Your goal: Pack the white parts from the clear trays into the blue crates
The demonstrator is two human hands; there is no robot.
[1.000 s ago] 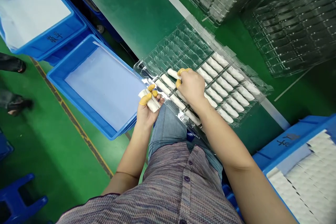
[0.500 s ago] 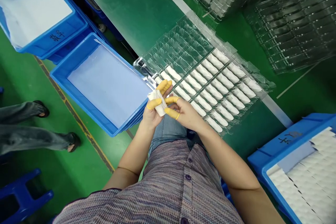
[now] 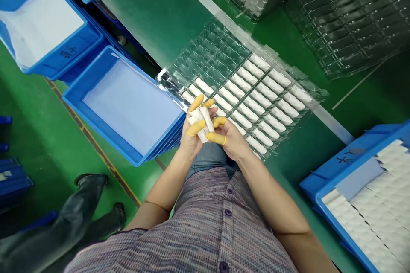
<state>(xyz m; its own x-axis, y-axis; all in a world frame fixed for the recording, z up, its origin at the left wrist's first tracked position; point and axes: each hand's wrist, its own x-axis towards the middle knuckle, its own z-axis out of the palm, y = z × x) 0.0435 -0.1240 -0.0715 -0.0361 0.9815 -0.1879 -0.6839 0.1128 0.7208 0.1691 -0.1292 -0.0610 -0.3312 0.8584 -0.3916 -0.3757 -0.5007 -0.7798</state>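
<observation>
Yellow finger cots cover several fingertips of both hands. My left hand [image 3: 190, 140] is closed around a few small white oblong pieces [image 3: 201, 135], thumb on the near side and fingers behind. My right hand [image 3: 233, 140] pinches the lower end of another white piece [image 3: 206, 118] against that bunch, with thumb and forefinger. Just beyond the hands lies a clear plastic blister tray [image 3: 205, 57]. Rows of white oblong pieces [image 3: 258, 111] fill its nearer and right-hand pockets. Its far-left pockets hold none. What the pieces are I cannot tell.
To the left stands a blue crate [image 3: 104, 130] lined with a pale sheet, others behind it. A blue crate [image 3: 323, 179] of white pieces is at right. Stacked clear trays [image 3: 355, 17] stand beyond the green table [image 3: 144, 4]. Another person's legs [image 3: 68, 217] are at lower left.
The white pieces have turned in my hands, and a piece now stands more upright between them. The view has shifted slightly. The other person's legs have moved nearer, to the right and down.
</observation>
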